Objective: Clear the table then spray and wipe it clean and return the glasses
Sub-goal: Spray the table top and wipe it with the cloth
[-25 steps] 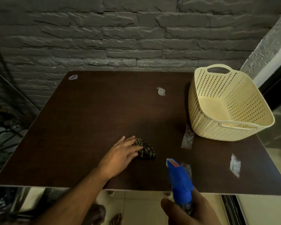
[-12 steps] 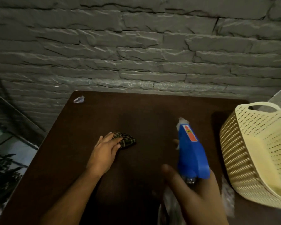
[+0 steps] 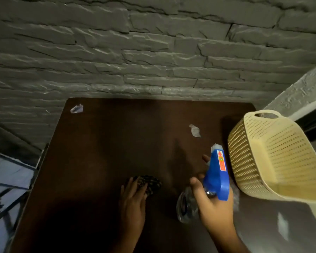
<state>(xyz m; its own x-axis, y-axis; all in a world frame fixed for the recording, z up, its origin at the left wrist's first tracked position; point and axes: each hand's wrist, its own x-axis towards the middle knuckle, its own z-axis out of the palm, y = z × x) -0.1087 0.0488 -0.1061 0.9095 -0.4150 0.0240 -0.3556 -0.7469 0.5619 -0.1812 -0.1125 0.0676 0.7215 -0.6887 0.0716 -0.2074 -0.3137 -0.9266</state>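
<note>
While my left hand [image 3: 133, 199] presses flat, fingers spread, on the checked cloth [image 3: 150, 183] near the table's [image 3: 98, 161] front edge, my right hand [image 3: 214, 207] grips the blue-headed spray bottle [image 3: 216, 178] just above the tabletop. Beside it, the cream basket [image 3: 274, 157] stands at the right edge.

A dark brown wooden desk [image 3: 108, 152] is set against a grey stone wall. On it are seen a cream perforated plastic basket [image 3: 274, 157], a dark checked cloth [image 3: 151, 182] and two crumpled clear wrappers [image 3: 76, 108] [image 3: 195, 131].
</note>
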